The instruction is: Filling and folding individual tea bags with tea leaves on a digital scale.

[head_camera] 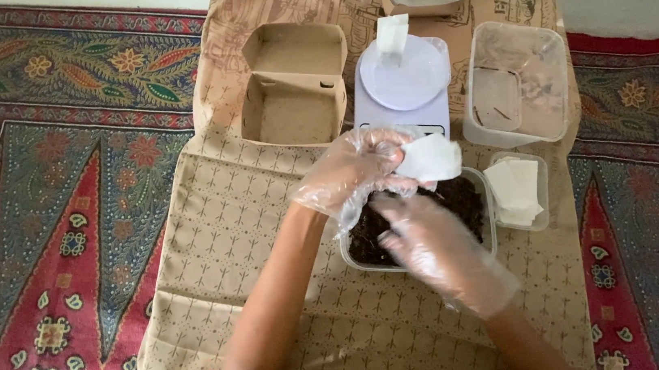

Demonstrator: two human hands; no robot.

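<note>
Gripping a small white paper pouch (429, 158) in the clenched fingers of the plastic-gloved left hand (349, 173), just above a clear rectangular plastic tub of dark crumbly filling (462, 200). Dipping the gloved right hand (434, 243) into that tub, fingers curled on the filling. Lying beyond: a white round-plated kitchen scale (404, 79) and an open brown cardboard box (294, 83).

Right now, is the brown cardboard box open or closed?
Open. The cardboard box has its lid folded back, away from the person, and the bare inside shows; nothing is visible in it.
</note>
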